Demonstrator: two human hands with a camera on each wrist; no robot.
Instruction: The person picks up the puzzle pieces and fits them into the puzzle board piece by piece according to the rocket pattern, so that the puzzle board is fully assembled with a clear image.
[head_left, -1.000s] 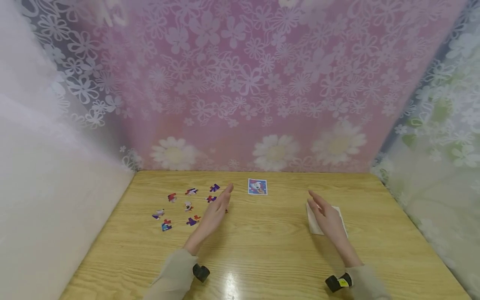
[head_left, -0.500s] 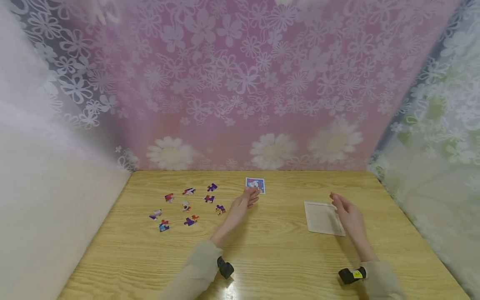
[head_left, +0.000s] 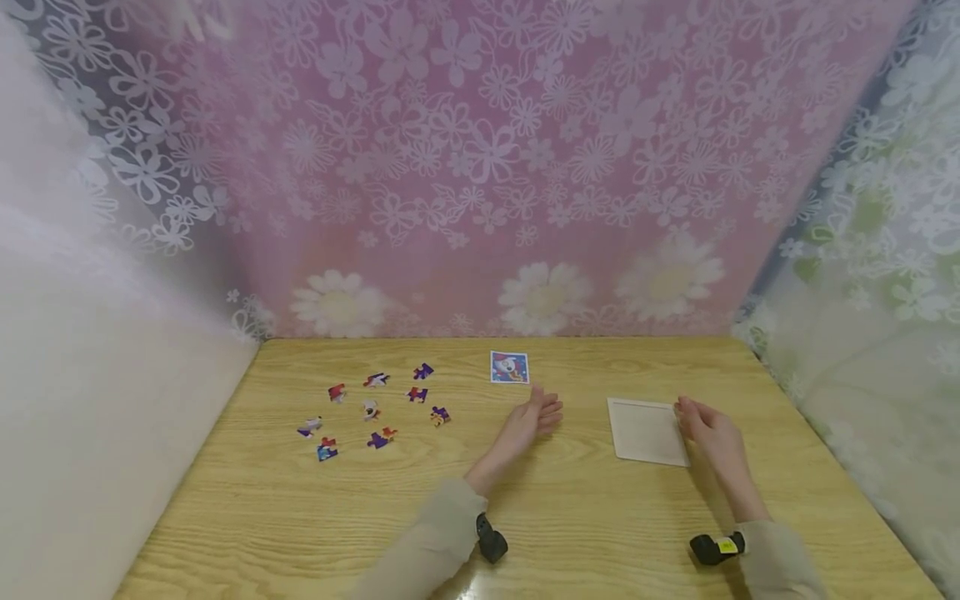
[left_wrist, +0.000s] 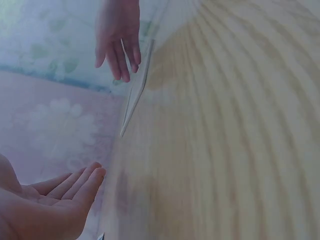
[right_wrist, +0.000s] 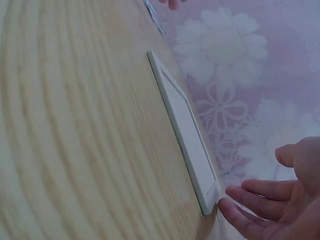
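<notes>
Both hands have shifted rightward over the past second: the left hand (head_left: 521,427), fingers extended and close together, is apart from the puzzle pieces (head_left: 378,440); the right hand (head_left: 717,443), fingers slightly bent, is at the right edge of the pale tray (head_left: 647,433), contact uncertain. Flat on the table (head_left: 570,517), the tray is probably light and stiff, best held by opposite rims. Nearly square, without clear long axis, it lies recess upward, far side roughly parallel to the table's back edge.

Pale tray (head_left: 647,433) in every view
</notes>
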